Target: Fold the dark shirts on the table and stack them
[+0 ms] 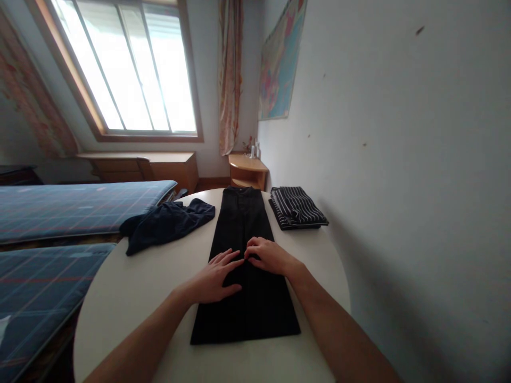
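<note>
A pair of black trousers (255, 308) lies flat and lengthwise on the round white table (120, 298), its waistband at the far edge and its wide hems towards me. My left hand (215, 279) rests palm down on the trousers, its fingers and thumb spread. Just to its right, my right hand (269, 255) has curled fingers, with the fingertips and thumb drawn close in a pinch at the cloth near the middle crease. The index fingertip of my left hand nearly meets the right fingertips.
A crumpled dark navy garment (171, 221) hangs partly over the table's left edge. Folded black-and-white striped cloth (297, 207) sits at the far right, near the white wall (419, 186). Beds with blue plaid mattresses (80, 210) stand left; a wooden corner shelf (248, 162) stands behind.
</note>
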The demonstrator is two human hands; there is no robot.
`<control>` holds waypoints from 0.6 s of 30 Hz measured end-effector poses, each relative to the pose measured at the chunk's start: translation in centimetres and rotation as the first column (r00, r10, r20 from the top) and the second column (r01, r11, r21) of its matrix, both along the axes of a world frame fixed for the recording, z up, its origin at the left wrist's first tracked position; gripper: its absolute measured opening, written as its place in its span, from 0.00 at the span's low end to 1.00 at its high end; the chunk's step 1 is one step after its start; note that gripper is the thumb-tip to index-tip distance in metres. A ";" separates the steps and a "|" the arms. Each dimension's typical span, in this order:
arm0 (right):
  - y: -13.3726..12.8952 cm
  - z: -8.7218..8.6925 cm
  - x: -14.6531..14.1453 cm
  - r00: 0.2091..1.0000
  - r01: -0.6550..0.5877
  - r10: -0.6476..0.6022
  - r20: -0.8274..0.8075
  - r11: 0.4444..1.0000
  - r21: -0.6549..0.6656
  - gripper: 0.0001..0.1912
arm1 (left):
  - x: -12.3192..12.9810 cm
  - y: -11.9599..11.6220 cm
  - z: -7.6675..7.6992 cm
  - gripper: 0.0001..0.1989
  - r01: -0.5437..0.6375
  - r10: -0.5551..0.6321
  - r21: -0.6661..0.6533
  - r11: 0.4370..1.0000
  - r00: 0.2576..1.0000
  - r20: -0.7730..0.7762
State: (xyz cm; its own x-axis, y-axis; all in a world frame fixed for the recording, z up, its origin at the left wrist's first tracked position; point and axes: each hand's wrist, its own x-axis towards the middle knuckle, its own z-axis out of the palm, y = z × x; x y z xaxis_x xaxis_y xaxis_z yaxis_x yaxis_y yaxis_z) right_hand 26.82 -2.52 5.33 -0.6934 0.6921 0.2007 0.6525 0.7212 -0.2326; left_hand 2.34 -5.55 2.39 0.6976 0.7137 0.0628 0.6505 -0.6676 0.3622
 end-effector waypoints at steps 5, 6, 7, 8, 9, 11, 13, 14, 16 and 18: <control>0.1 -0.4 -0.8 0.995 0.026 -0.031 0.091 0.998 0.053 0.07 | 0.0 0.1 -0.2 0.35 -0.001 0.001 -0.011 1.000 1.000 -0.005; 0.1 -0.6 -1.0 0.995 0.024 -0.030 0.097 0.998 0.062 0.08 | 0.0 0.1 -0.2 0.35 -0.002 0.002 -0.013 1.000 1.000 -0.005; 0.1 -0.7 -1.1 0.995 0.021 -0.028 0.098 0.997 0.068 0.08 | 0.0 0.1 -0.2 0.35 -0.001 0.001 -0.011 1.000 1.000 -0.002; 0.1 -0.8 -1.2 0.995 0.017 -0.024 0.093 0.997 0.069 0.09 | 0.0 0.2 -0.3 0.35 0.001 -0.001 -0.008 1.000 1.000 0.003; 0.0 -0.8 -1.3 0.996 0.015 -0.020 0.083 0.998 0.064 0.09 | -0.1 0.2 -0.3 0.35 0.003 -0.003 -0.004 1.000 1.000 0.009; -0.2 -0.8 -1.3 0.999 0.014 -0.016 0.049 0.999 0.037 0.09 | -0.1 0.2 -0.4 0.35 0.006 -0.006 0.000 1.000 1.000 0.017; -0.4 -0.5 -1.1 1.000 0.015 -0.015 0.016 1.000 -0.005 0.08 | -0.1 0.3 -0.6 0.36 0.006 -0.006 0.002 1.000 1.000 0.018; -0.5 -0.4 -0.9 1.000 0.016 -0.016 0.005 1.000 -0.026 0.08 | -0.1 0.3 -0.8 0.36 0.003 -0.003 0.006 1.000 1.000 0.017; -0.5 -0.2 -0.6 1.000 0.017 -0.018 -0.005 0.998 -0.058 0.09 | 0.0 0.4 -1.0 0.38 -0.009 0.009 0.018 1.000 1.000 0.009; -0.5 -0.1 -0.5 1.000 0.013 -0.014 -0.001 0.998 -0.068 0.08 | 0.0 0.4 -1.2 0.40 -0.027 0.027 0.030 0.999 1.000 -0.009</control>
